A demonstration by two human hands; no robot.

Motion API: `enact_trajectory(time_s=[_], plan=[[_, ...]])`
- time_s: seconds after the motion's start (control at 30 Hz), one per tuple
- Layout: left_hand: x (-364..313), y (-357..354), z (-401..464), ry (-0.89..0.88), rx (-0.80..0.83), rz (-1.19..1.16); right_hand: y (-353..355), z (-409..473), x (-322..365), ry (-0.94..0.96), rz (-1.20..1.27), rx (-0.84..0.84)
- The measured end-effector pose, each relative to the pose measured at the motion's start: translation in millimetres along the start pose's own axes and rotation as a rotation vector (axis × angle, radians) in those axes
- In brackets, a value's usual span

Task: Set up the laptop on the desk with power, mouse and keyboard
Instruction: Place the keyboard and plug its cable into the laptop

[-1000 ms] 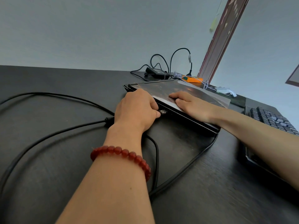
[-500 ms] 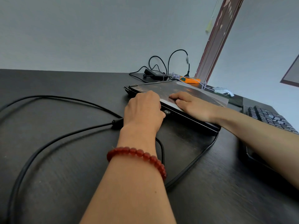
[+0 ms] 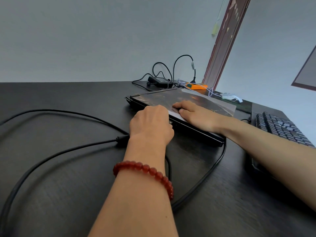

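A closed dark laptop (image 3: 196,100) lies on the black desk (image 3: 68,194). My left hand (image 3: 150,124) is curled round a USB plug (image 3: 170,122), whose metal tip shows right at the laptop's near side edge. Its black cable (image 3: 68,147) trails off to the left. My right hand (image 3: 196,113) lies flat on the laptop lid, fingers straight. A black keyboard (image 3: 282,127) sits at the right. A white mouse (image 3: 230,97) lies behind the laptop. The black power brick (image 3: 159,81) with looped cords rests at the back.
Thick black cables (image 3: 205,175) loop across the desk in front of the laptop and to the left. An orange object (image 3: 196,86) lies beside the power brick. A reddish door frame (image 3: 225,40) stands behind the desk's far right corner.
My left hand has shifted slightly right along the laptop's side with the plug, which now sits closer to the edge. My right hand stays flat on the lid.
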State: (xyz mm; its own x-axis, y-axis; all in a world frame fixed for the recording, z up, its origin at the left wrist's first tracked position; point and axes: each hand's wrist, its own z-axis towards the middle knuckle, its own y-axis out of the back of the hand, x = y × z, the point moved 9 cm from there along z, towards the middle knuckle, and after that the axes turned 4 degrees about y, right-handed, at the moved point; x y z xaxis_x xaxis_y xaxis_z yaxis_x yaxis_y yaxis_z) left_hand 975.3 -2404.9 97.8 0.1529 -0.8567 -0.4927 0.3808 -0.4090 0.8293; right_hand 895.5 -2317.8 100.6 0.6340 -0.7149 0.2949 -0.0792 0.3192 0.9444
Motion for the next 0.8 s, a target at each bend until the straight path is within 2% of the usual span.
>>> enact_trajectory(time_s=[0.27,0.43,0.8], plan=[[-0.7,3.0,0.0,-0.066,-0.031,-0.053,-0.5,-0.2,1.9,0.005,-0.006,0.000],[-4.5,4.1,-0.7,-0.089,-0.046,0.017,-0.4,-1.8,2.1,0.004,-0.012,0.005],[3.5,-2.1,5.1,-0.041,-0.011,0.061,-2.0,1.7,-5.6,-0.019,0.002,0.002]])
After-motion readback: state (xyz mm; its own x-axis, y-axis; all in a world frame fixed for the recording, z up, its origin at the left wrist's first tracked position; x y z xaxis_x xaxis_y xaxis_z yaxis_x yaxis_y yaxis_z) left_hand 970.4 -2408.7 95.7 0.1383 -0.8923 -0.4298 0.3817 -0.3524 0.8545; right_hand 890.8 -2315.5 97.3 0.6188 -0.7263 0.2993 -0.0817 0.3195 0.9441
